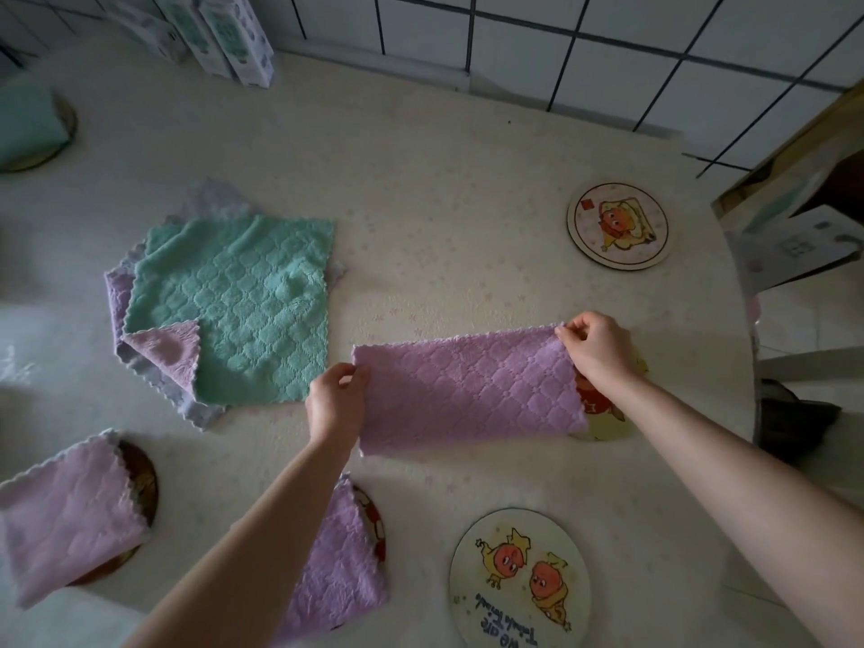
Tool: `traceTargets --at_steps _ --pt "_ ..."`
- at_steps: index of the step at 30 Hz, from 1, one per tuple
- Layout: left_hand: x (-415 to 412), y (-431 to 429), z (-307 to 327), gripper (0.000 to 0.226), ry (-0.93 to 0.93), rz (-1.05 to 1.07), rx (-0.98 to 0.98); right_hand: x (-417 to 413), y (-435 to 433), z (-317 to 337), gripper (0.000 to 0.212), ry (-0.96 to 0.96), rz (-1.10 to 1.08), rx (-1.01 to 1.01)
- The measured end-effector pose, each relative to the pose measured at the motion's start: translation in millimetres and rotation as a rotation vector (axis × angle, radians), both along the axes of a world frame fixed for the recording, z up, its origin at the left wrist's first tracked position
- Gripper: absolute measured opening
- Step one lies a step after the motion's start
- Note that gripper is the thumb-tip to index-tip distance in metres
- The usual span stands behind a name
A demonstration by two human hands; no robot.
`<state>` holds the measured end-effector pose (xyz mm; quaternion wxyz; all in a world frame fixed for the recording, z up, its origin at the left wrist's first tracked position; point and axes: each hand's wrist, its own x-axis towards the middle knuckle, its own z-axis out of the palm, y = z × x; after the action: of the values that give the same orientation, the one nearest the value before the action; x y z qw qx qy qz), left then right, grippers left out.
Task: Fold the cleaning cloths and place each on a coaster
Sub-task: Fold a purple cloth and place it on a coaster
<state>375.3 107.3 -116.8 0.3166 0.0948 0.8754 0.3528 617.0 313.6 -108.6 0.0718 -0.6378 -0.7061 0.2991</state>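
Observation:
A purple cloth (467,390), folded into a long strip, lies across the table's middle. My left hand (334,399) pinches its left end and my right hand (596,350) pinches its far right corner. The strip's right end covers part of a round coaster (603,420). A pile of unfolded cloths, green (243,301) on top of purple and grey ones, lies to the left. Folded purple cloths rest on coasters at the near left (65,512) and under my left forearm (336,558). A folded green cloth (28,119) sits on a coaster at the far left.
Two bare cartoon coasters lie on the pale tablecloth, one at the far right (618,225) and one at the near edge (519,577). Patterned boxes (224,35) stand against the tiled wall. A cardboard box (804,212) sits beyond the table's right edge.

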Motion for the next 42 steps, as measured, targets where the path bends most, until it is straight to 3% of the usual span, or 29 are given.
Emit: traceTargets --at_steps 6,9,12,16,18,24,35,42 --pt "1.0 -5.0 10.6 0.009 0.189 -0.019 -0.069 4.8 -14.9 11.2 0.021 0.078 -0.069 -0.017" --pt "12.0 -21.2 18.3 0.022 0.389 -0.132 -0.077 19.7 -54.6 21.1 0.023 0.126 0.119 0.206" --pt "44.7 -43.9 18.1 0.035 0.676 -0.520 0.066 33.6 -109.0 23.7 0.042 0.042 0.498 0.286" --pt "99.3 -63.3 3.3 0.062 0.637 -1.056 0.075 32.5 -162.2 11.3 0.068 -0.069 0.732 0.191" --pt "114.8 -64.1 -5.3 0.067 0.643 -1.168 0.016 26.2 -170.3 9.6 0.079 -0.117 0.776 0.160" --pt "119.6 -66.4 -12.0 0.072 0.648 -1.203 -0.117 33.8 -168.5 1.7 0.078 -0.271 0.804 0.200" --pt "96.0 -110.4 -13.4 0.072 0.698 -0.953 -0.238 81.1 -138.9 5.2 0.074 -0.329 0.741 0.319" --pt "100.0 -108.1 -16.2 0.074 0.696 -0.948 -0.315 61.0 -112.4 13.1 0.062 -0.454 0.836 0.346"
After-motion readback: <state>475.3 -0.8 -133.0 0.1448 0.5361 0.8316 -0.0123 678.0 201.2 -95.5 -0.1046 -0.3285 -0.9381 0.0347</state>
